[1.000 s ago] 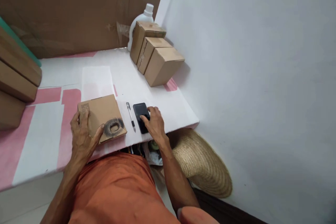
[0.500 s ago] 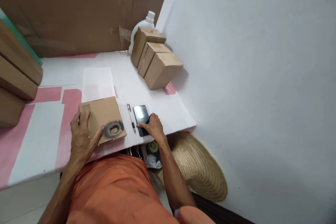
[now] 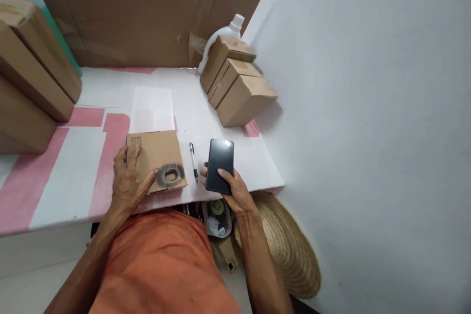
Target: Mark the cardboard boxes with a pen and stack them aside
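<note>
My right hand [image 3: 237, 189] holds a dark smartphone [image 3: 221, 157], the thumb on its screen and the other fingers behind it, their tips showing past its left edge. The screen looks dark. My left hand [image 3: 127, 179] rests with spread fingers on the left side of a small cardboard box [image 3: 156, 152]. Its thumb lies near a blackened ring around a hole in the box's top, and some fingers reach along the left edge. A clear pen [image 3: 193, 163] with a black grip lies between the box and the phone.
Three cardboard boxes [image 3: 250, 103] stand by the wall before a white jug [image 3: 224, 34]. More cartons [image 3: 33, 64] stand left beside a bottle of green liquid [image 3: 55, 24]. A cardboard sheet [image 3: 128, 14] backs the table [image 3: 209, 122]. A straw hat [image 3: 290, 250] hangs below the table edge.
My right hand has picked the smartphone up off the table and turned it, with fingers now underneath. My left hand stays on the box. The view has shifted left.
</note>
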`<state>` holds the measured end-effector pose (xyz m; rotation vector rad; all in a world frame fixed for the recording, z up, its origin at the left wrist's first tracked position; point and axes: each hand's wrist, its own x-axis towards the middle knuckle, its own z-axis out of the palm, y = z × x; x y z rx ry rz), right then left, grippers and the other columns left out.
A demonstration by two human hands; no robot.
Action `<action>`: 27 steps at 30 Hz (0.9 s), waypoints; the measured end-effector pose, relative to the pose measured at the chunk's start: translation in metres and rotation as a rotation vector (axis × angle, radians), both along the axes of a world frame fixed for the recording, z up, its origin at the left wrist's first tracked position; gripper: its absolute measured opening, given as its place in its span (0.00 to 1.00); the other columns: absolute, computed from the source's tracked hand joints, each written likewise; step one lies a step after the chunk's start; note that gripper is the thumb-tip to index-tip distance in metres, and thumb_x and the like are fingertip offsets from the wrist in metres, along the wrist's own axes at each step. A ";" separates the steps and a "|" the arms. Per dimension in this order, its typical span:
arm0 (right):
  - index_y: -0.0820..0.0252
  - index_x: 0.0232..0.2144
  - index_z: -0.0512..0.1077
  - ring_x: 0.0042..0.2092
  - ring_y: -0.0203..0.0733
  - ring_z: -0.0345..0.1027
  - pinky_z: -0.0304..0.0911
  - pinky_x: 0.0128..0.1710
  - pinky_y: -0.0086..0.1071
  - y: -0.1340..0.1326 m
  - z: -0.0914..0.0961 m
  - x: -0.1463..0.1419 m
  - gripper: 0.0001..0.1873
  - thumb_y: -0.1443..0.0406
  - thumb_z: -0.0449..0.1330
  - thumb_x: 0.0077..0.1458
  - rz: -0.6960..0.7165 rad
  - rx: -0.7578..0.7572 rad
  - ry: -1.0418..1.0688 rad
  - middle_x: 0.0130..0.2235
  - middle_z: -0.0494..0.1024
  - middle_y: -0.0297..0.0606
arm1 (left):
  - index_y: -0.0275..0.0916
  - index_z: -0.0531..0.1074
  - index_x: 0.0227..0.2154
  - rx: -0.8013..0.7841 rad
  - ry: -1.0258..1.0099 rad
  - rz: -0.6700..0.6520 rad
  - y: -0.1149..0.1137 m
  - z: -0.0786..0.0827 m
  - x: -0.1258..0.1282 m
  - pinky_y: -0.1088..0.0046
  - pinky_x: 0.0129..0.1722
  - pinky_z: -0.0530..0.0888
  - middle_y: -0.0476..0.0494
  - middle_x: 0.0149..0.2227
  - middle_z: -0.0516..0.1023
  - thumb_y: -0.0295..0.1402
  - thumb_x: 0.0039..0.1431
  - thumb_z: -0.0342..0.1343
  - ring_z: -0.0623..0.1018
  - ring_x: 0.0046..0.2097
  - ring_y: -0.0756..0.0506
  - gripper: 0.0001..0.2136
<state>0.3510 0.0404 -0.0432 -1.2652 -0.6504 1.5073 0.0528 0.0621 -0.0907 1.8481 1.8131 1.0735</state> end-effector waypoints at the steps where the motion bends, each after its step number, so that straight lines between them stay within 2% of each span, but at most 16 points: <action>1: 0.59 0.49 0.76 0.45 0.52 0.86 0.84 0.45 0.45 -0.002 0.010 -0.004 0.26 0.56 0.76 0.52 0.008 0.009 0.114 0.51 0.86 0.46 | 0.36 0.65 0.71 -0.004 0.000 -0.002 0.000 0.000 0.000 0.40 0.71 0.67 0.24 0.73 0.55 0.51 0.62 0.63 0.61 0.75 0.25 0.39; 5: 0.62 0.48 0.77 0.37 0.45 0.85 0.84 0.37 0.35 -0.008 0.039 -0.032 0.21 0.57 0.74 0.58 0.213 0.053 0.297 0.44 0.88 0.44 | 0.34 0.65 0.71 -0.011 0.012 -0.002 0.000 0.001 -0.001 0.42 0.72 0.67 0.23 0.73 0.56 0.51 0.62 0.64 0.61 0.75 0.25 0.40; 8: 0.59 0.54 0.74 0.38 0.46 0.85 0.84 0.38 0.39 -0.013 0.044 -0.060 0.26 0.55 0.75 0.58 0.325 0.067 0.351 0.43 0.87 0.41 | 0.37 0.64 0.71 0.004 0.022 -0.010 0.000 0.001 -0.001 0.43 0.73 0.66 0.25 0.73 0.56 0.48 0.62 0.65 0.61 0.75 0.27 0.38; 11: 0.57 0.57 0.72 0.45 0.49 0.85 0.84 0.45 0.44 -0.015 0.038 -0.083 0.29 0.54 0.73 0.60 0.336 0.032 0.393 0.46 0.87 0.40 | 0.41 0.64 0.71 0.009 0.007 -0.015 0.000 -0.001 -0.001 0.42 0.73 0.66 0.28 0.73 0.56 0.47 0.62 0.64 0.61 0.75 0.28 0.37; 14: 0.58 0.54 0.75 0.49 0.53 0.84 0.82 0.50 0.48 -0.014 0.028 -0.096 0.26 0.47 0.67 0.65 0.380 -0.013 0.504 0.45 0.87 0.43 | 0.41 0.63 0.71 0.006 -0.005 -0.018 0.000 -0.002 -0.001 0.41 0.73 0.65 0.28 0.73 0.55 0.49 0.63 0.64 0.59 0.76 0.27 0.38; 18: 0.64 0.49 0.79 0.51 0.56 0.83 0.82 0.50 0.50 -0.011 0.015 -0.099 0.40 0.33 0.52 0.67 0.489 -0.113 0.610 0.45 0.86 0.52 | 0.41 0.63 0.71 0.001 -0.002 -0.018 0.000 -0.003 -0.001 0.42 0.73 0.65 0.28 0.73 0.55 0.48 0.63 0.64 0.60 0.75 0.28 0.37; 22: 0.66 0.50 0.79 0.49 0.55 0.83 0.81 0.49 0.49 -0.012 0.006 -0.101 0.48 0.32 0.41 0.70 0.471 -0.153 0.642 0.45 0.86 0.54 | 0.38 0.64 0.71 0.004 -0.008 -0.027 0.000 -0.003 -0.002 0.43 0.74 0.64 0.27 0.73 0.55 0.46 0.62 0.63 0.60 0.75 0.28 0.37; 27: 0.64 0.48 0.80 0.48 0.57 0.83 0.81 0.49 0.53 -0.018 -0.001 -0.105 0.48 0.31 0.40 0.69 0.483 -0.187 0.682 0.43 0.86 0.54 | 0.41 0.65 0.71 -0.014 -0.014 -0.019 0.001 -0.002 -0.003 0.43 0.74 0.64 0.29 0.73 0.55 0.46 0.60 0.64 0.60 0.75 0.28 0.38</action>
